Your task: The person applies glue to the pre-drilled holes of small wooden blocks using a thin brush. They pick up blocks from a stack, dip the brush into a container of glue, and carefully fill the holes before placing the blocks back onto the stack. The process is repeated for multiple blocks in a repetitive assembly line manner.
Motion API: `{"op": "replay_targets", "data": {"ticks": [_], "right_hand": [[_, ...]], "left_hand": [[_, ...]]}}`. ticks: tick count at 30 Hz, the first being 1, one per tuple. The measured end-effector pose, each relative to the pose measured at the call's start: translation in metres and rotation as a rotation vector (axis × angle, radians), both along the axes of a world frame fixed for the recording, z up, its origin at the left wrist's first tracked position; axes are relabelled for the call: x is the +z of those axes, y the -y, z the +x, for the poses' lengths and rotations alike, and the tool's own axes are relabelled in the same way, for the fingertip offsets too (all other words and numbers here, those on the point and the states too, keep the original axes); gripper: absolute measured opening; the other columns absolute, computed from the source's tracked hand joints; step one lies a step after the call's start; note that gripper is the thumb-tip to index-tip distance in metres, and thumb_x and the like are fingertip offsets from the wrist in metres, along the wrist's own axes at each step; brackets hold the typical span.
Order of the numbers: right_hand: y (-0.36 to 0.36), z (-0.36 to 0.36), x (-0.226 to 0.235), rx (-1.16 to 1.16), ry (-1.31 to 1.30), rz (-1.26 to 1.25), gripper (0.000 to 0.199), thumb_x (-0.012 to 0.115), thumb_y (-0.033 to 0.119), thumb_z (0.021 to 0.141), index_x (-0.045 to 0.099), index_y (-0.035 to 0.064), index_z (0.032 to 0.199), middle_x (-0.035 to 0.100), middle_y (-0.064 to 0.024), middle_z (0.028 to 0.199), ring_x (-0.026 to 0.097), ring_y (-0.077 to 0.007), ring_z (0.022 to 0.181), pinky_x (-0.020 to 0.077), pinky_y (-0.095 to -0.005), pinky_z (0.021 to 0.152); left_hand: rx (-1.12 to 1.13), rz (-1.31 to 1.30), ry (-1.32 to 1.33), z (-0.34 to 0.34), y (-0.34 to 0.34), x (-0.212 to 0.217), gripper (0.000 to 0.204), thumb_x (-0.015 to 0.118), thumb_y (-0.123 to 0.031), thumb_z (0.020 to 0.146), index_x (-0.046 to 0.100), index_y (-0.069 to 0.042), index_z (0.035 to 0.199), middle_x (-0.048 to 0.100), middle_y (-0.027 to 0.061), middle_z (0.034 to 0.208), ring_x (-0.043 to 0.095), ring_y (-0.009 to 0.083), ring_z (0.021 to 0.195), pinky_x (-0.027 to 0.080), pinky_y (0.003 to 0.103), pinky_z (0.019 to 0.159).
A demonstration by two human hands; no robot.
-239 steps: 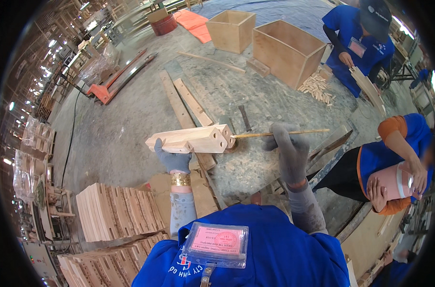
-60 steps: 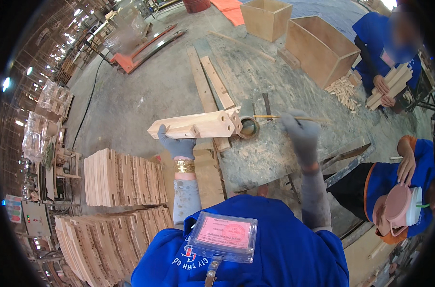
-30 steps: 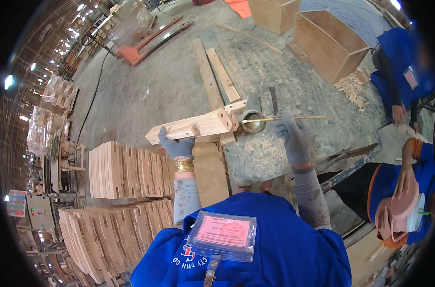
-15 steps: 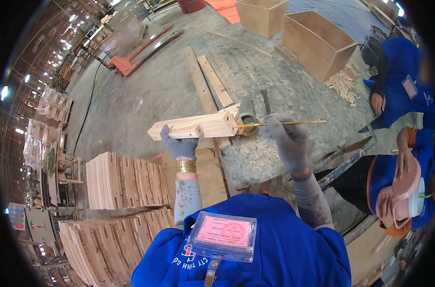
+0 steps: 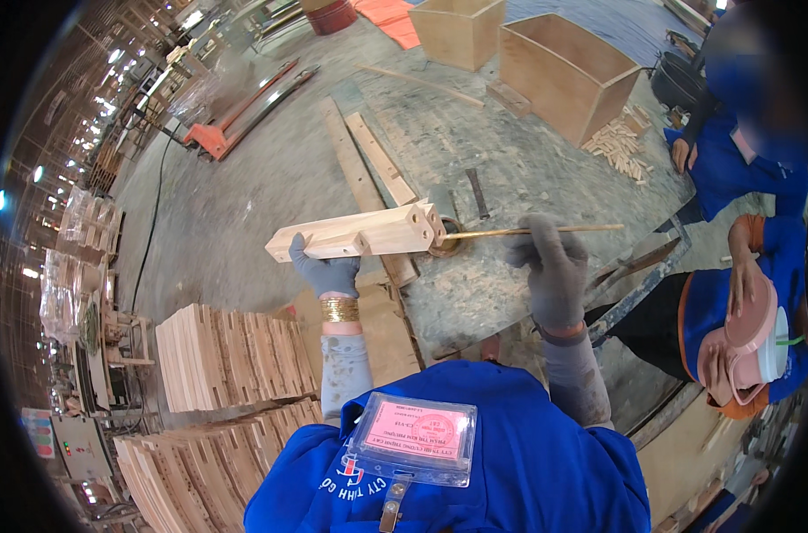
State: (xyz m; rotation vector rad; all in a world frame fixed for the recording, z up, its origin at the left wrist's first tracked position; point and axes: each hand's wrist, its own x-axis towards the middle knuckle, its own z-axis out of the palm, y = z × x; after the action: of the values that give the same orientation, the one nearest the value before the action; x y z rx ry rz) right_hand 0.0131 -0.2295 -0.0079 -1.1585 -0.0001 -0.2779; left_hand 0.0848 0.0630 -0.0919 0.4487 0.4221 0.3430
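Observation:
My left hand (image 5: 328,268), in a grey glove, is closed around several pale wooden bars (image 5: 342,233) held together, with drilled holes in their right ends. In my gloved right hand (image 5: 555,271) is a thin stick (image 5: 599,227), pinched between the fingers and pointing left. Its yellowish wet end is close to the bars' right ends, over a round pot (image 5: 445,250) that the bars partly hide. Whether the tip touches the wood or the pot, I cannot tell. The pot stands on a stained work table (image 5: 475,302).
A dark metal tool (image 5: 477,193) and wooden strips (image 5: 382,160) lie beyond the pot. Stacked wooden pieces (image 5: 230,355) stand at left. Wooden boxes (image 5: 568,80) and a dowel pile (image 5: 619,151) are far right. Two people are at right, one holding a pink container (image 5: 746,346).
My right hand has drawn slightly right with the stick, and its tip has come away from the hole in a bar's end. The bars have shifted a little left.

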Motion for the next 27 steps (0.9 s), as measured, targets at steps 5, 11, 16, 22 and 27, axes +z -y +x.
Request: {"op": "replay_targets", "data": {"ticks": [5,11,16,22,27], "right_hand": [[0.032,-0.007,-0.002,-0.094,0.040,-0.005,0.020,0.049,0.013,0.093,0.054,0.0007,0.108,0.065,-0.0142,0.091,0.063,-0.0178,0.074,0.0504,-0.0261,0.063],[0.065,0.019,-0.015,-0.070,0.260,-0.774,0.047,0.071,0.011,0.075,0.051,0.0012,0.116,0.055,-0.0176,0.116,0.055,-0.0253,0.108,0.0475,-0.0336,0.085],[0.061,0.065,-0.034,0.242,0.184,-0.920,0.078,0.080,0.016,0.062,0.041,-0.0002,0.127,0.051,-0.0195,0.122,0.052,-0.0311,0.112,0.0426,-0.0361,0.093],[0.104,0.091,-0.135,0.167,-0.150,-0.818,0.083,0.078,0.019,0.063,0.035,-0.0022,0.131,0.050,-0.0220,0.119,0.052,-0.0321,0.110,0.0442,-0.0359,0.091],[0.142,0.147,-0.151,0.072,-0.068,-1.138,0.077,0.074,0.018,0.063,0.039,-0.0049,0.128,0.050,-0.0240,0.119,0.050,-0.0336,0.111,0.0431,-0.0386,0.092]], "left_hand": [[-0.117,0.032,0.107,0.020,0.025,-0.004,0.064,0.059,-0.040,0.074,0.039,-0.006,0.125,0.047,0.0165,0.121,0.048,0.0338,0.108,0.040,0.049,0.095],[-0.341,0.306,0.125,0.045,0.107,-0.008,0.058,0.054,-0.034,0.077,0.039,-0.001,0.122,0.046,0.0171,0.118,0.047,0.0319,0.111,0.041,0.043,0.097],[-0.682,0.053,0.004,0.067,0.186,-0.046,0.056,0.060,-0.028,0.076,0.043,0.002,0.119,0.053,0.0172,0.110,0.055,0.0300,0.100,0.046,0.041,0.090],[-0.995,-0.138,-0.015,0.103,0.282,-0.082,0.061,0.056,-0.044,0.084,0.045,0.001,0.124,0.058,0.0161,0.106,0.058,0.0250,0.095,0.047,0.036,0.084],[-0.722,0.102,-0.182,0.161,0.331,-0.130,0.065,0.044,-0.052,0.088,0.044,0.000,0.127,0.054,0.0190,0.120,0.056,0.0287,0.103,0.044,0.034,0.088]]}}
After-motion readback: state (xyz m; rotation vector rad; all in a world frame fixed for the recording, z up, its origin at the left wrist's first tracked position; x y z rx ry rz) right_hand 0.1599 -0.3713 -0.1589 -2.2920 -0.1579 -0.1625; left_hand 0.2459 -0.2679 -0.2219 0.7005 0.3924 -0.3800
